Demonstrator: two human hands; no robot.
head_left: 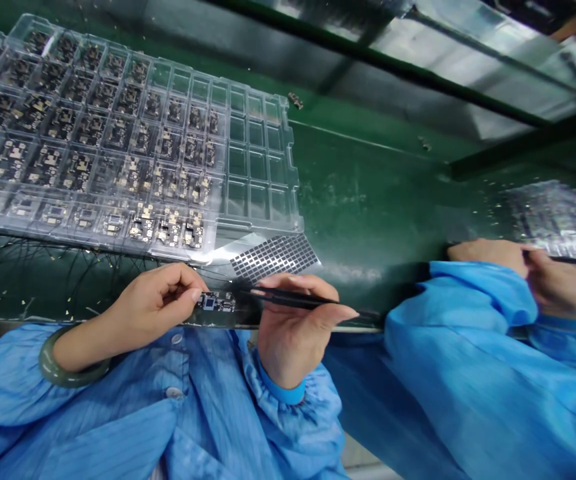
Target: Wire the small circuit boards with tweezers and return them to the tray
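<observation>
My left hand [155,303] pinches a small circuit board [215,302] by its end, just above the bench's front edge. My right hand [295,330] is shut on black fine-tipped tweezers [293,298], whose tips reach the board's right end. Behind the hands lies a clear plastic blister tray [263,160], its cells mostly filled with similar boards and its right-hand columns bare. A film sheet with a black grid pattern [273,257] lies at the tray's near corner. A green bangle [75,357] circles my left wrist.
To the right, a co-worker's blue-sleeved hands [518,273] hold a black slender tool [555,259] beside a blurred tray [553,227]. Small loose parts [424,143] lie on the green bench mat [368,200]. Thin dark wires [43,267] lie at left; green rails cross the top.
</observation>
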